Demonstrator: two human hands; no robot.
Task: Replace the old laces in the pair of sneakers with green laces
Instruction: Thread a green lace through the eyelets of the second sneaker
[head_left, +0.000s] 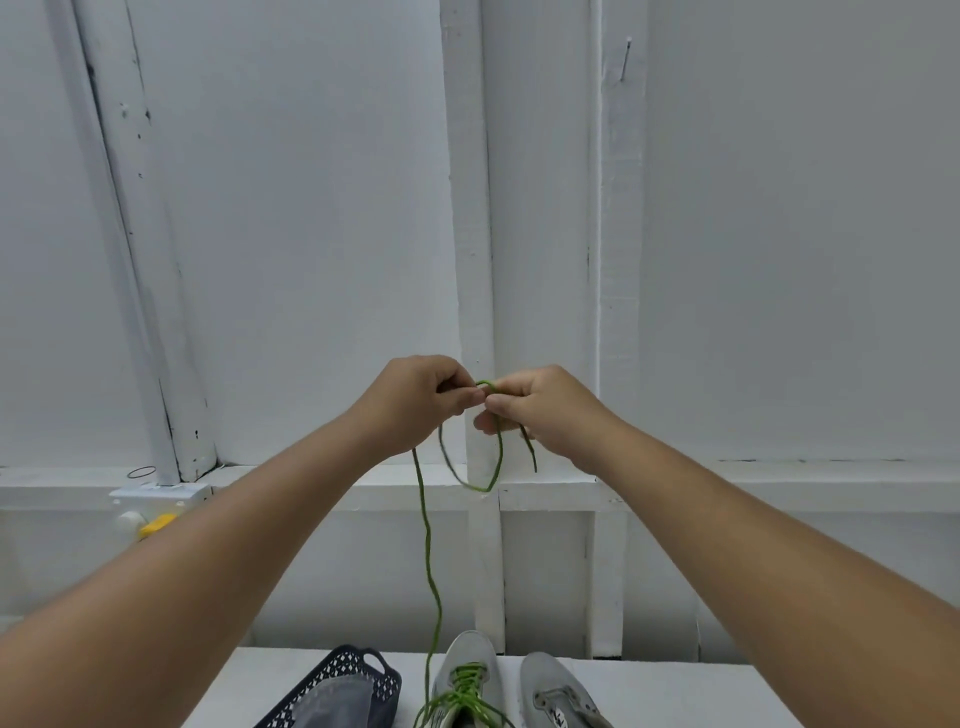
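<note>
High above the tabletop (649, 691), in front of the white panelled wall (311, 208), we hold a green lace (427, 545) up between our two hands. Our left hand (415, 400) pinches it with curled fingers and thumb, and our right hand (540, 410) pinches it just beside, the fingertips of both hands almost touching. Between the two grips the lace sags in a loop, a short end hangs down below the right hand, and one long strand drops from under the left hand to the tabletop. That strand comes down beside the left grey sneaker (465, 675), which is already threaded with green lacing across its eyelets. Just beside it, on the right, stands the other grey sneaker (556, 691), whose eyelets show no green; we cannot tell what lace it carries. Left of the sneakers sits a dark perforated basket (358, 670) with grey cloth (337, 701) lying in it. Farther left, on the wall's ledge, a white box (161, 493) sits with something yellow (158, 525) under it.
</note>
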